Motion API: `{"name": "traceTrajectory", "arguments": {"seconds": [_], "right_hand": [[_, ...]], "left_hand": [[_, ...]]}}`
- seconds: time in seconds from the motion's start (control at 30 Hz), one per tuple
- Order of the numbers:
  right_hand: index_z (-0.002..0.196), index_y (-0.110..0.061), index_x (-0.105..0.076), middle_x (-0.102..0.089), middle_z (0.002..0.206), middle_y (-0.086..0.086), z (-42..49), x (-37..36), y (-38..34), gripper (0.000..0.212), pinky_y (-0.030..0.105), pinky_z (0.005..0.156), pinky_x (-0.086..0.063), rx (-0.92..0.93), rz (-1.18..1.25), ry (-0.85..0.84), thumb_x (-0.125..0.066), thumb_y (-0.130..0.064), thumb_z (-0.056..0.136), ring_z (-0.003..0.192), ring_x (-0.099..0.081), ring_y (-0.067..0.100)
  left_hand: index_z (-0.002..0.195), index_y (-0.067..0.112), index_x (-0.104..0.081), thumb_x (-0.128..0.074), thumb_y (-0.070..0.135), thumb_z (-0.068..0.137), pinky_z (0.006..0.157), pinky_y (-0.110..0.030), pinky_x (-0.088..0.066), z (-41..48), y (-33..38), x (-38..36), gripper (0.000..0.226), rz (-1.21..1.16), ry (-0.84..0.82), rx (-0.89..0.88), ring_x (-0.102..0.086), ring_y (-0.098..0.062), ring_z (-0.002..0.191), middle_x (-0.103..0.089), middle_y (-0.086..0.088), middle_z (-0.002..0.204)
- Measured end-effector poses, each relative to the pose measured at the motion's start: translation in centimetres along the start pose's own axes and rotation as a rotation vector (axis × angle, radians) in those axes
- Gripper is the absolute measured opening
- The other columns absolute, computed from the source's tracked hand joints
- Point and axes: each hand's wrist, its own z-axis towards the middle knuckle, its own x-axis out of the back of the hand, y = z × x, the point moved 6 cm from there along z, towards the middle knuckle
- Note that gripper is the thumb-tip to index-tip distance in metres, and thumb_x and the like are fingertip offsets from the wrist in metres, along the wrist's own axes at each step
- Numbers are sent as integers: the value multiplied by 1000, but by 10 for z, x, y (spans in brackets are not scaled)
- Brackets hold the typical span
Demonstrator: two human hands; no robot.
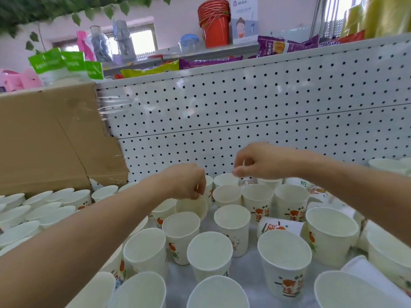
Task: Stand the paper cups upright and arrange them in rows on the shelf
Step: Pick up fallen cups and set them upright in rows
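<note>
**Righting a tilted cup, mid-shelf**

The left hand (189, 183) pinches the rim of a tilted cup (193, 207) among the upright cups (232, 218). The right hand (255, 162), at two o'clock from it, is curled; I cannot tell whether it grips anything. Probably next: seat this cup level on the shelf (250, 274), then lift the fallen cup (280, 226) at four o'clock.

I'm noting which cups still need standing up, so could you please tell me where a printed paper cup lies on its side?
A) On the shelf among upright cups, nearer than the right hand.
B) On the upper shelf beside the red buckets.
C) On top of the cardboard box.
A: the fallen paper cup lies on its side on the shelf between upright paper cups, nearer the camera than the right hand.
</note>
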Motion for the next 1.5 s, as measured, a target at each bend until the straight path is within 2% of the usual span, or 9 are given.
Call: {"name": "traceTrajectory", "arguments": {"seconds": [0.4,0.5,0.67,0.83,1.03,1.17,1.27,1.37,1.5], "right_hand": [[102,-29,-72,-69,99,-15,13,-23,51,16,26,84,-52,-9,-10,-65,-60,-31,92,88,-61,1],[102,-35,-71,-66,98,-20,10,-30,43,16,29,86,-52,22,-40,-148,-62,-37,89,89,-60,1],[99,-31,-72,-67,92,-18,6,-38,42,16,27,84,-51,-5,-95,-221,-59,-30,91,85,-61,3],[79,-28,-73,-66,73,-13,-9,-43,37,21,25,65,-46,19,-66,-294,-55,-24,90,63,-52,7],[64,-12,-56,-48,58,-3,-15,-51,18,21,25,61,-37,80,45,-405,-50,-13,84,54,-40,12],[84,-21,-74,-69,67,-5,4,-30,24,17,16,62,-47,47,219,-190,-58,-15,87,59,-59,4],[95,-25,-72,-63,79,-12,27,-21,41,13,14,52,-38,34,-27,30,-62,-20,88,63,-53,1],[108,-31,-65,-56,93,-12,46,-41,54,23,23,60,-38,-27,-334,-47,-65,-38,86,80,-55,10],[88,-25,-67,-64,86,-7,58,-48,44,14,27,59,-39,-2,-488,12,-60,-37,88,77,-58,18]], "left_hand": [[109,25,-70,-60,30,93,80,-24,-53,3,0,20,19,-302,260,-10,-62,-4,87,-70,12,96],[104,25,-73,-64,37,90,78,-11,-44,6,31,14,20,-419,104,-138,-61,4,89,-71,15,99],[98,27,-76,-67,29,87,84,-32,-53,14,40,1,14,-270,48,-151,-65,-6,85,-73,13,93],[94,29,-74,-60,24,89,82,-29,-51,3,30,-6,16,-224,10,-138,-63,-5,77,-71,13,80],[116,33,-66,-43,27,98,89,-31,-43,-4,26,-14,30,-238,-19,-92,-57,-15,97,-66,9,107],[122,34,-61,-42,27,99,91,-30,-44,-5,22,-12,31,-288,-30,-60,-59,-11,99,-68,9,105],[121,32,-61,-44,28,100,89,-32,-48,-8,24,-5,28,-359,4,-56,-60,-10,95,-69,9,100],[118,30,-64,-47,34,99,85,-27,-48,-11,35,5,26,-407,111,-102,-59,-4,94,-68,11,107],[101,35,-73,-61,44,91,77,-17,-46,-14,60,12,19,-630,101,-197,-60,4,87,-69,20,99]]}}
